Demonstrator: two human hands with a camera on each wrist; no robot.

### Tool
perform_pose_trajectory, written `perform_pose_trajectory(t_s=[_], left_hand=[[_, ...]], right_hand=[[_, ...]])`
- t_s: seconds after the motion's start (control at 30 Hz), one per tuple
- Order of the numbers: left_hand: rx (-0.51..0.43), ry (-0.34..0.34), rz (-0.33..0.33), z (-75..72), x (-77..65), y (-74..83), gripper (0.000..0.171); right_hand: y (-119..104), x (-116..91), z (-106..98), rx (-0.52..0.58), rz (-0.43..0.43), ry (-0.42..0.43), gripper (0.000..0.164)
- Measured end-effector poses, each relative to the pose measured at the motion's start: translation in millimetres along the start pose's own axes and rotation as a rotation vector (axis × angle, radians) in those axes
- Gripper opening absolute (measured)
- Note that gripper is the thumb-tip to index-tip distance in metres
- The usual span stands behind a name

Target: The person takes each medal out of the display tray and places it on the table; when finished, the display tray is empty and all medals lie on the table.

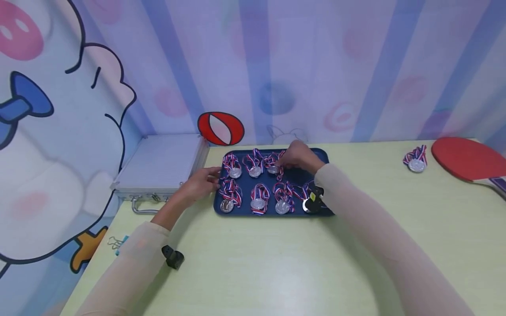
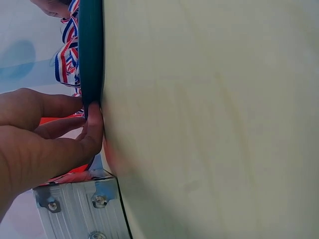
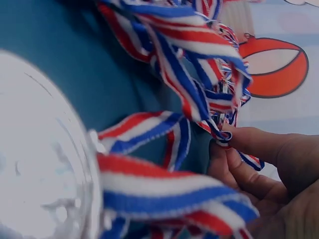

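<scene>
The tray is blue, medals silver, ribbons striped red, white and blue

Medals: metal, glossy. Ribbons: woven cloth, matt. Tray: plastic-looking, smooth. Case: metal-look, finely ribbed. Tabletop: smooth, faint sheen. Bat: matt, rubber-like face. Sleeves: soft matt cloth.

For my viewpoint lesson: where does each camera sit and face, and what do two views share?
On head: faces forward, down at tray; left hand, right hand, sleeves show.
On left wrist: faces tray's edge and table; left hand, part of right hand.
On right wrist: faces near medal, ribbons; right hand.
Head and right wrist share the ball drawing.
</scene>
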State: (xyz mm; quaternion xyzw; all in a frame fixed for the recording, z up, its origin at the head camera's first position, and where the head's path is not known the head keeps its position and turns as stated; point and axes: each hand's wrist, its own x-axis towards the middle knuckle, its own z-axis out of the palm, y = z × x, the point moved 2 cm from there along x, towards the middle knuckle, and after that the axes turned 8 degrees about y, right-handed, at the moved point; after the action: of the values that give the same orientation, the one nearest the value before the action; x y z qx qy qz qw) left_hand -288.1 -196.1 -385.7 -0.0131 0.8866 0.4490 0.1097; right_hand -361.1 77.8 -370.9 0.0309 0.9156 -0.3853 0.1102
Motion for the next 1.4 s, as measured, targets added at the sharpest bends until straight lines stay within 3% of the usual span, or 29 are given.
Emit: perform_pose_trajectory(t_s=[0.17,0.5,0.73,0.87,1.1,1.23,1.4], left_hand=[[0.003,0.005,0.007,-0.7,1.5,0.0,0.06],[0.018,-0.011,-0.016,0.1,3.8,2.9,0.059],[0.021,-0.023,0.015,-1.6,2.5,2.5,0.06],[0.049,-0.021,-0.004,-3.9,2.3,1.6,0.061],[0.075,-0.022,-0.004,-5.8,2.2,1.1,0.061],[0.075,-0.023,-0.003,-7.6,1.9,-2.7,0.061],[0.079,-0.021,0.0,-10.0,0.7,-4.5,0.061]], right_hand=[[3.3,1.2,-7.9,0.07,0.001,-0.046,0.02],[21.9,2.9,-32.3,0.34,0.047,-0.126,0.014],[39.3,-2.4,-77.4,0.425,0.045,-0.116,0.018],[65.7,-7.9,-118.4,0.45,0.058,-0.073,0.021],[130.8,-19.9,-178.4,0.475,0.14,-0.038,0.005],[157.6,-20.7,-194.2,0.411,0.178,-0.025,0.01],[176.2,-18.5,-196.9,0.347,0.192,0.002,0.01]])
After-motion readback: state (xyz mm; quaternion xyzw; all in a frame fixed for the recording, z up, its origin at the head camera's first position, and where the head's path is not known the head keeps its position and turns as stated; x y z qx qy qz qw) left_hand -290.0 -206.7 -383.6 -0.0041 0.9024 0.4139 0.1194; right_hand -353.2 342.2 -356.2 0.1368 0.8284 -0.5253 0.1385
